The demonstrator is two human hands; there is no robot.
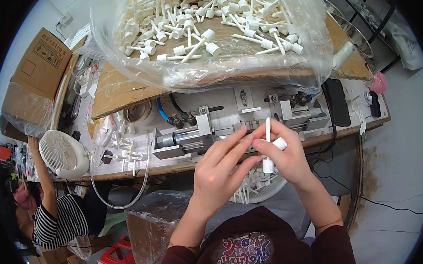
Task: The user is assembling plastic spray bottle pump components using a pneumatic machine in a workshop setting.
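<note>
Pinching a white pump piece (pixel 268 149) upright, tube up, both hands' (pixel 287 155) grips closed.

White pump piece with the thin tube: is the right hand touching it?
Touching. The head view shows the right hand with fingers wrapped around the white pump piece.

A clear bag of pump caps (pixel 207 31) lies at the far side of the workbench (pixel 123 173), behind the metal fixture (pixel 206 134) that sits near the front edge. A small fan (pixel 63 154) stands at the bench's left front corner, with a cardboard box (pixel 40 61) behind it. Both hands (pixel 248 158) meet just before the front edge, over a basket of parts (pixel 261 185). A phone (pixel 338 101) lies right of the fixture.
</note>
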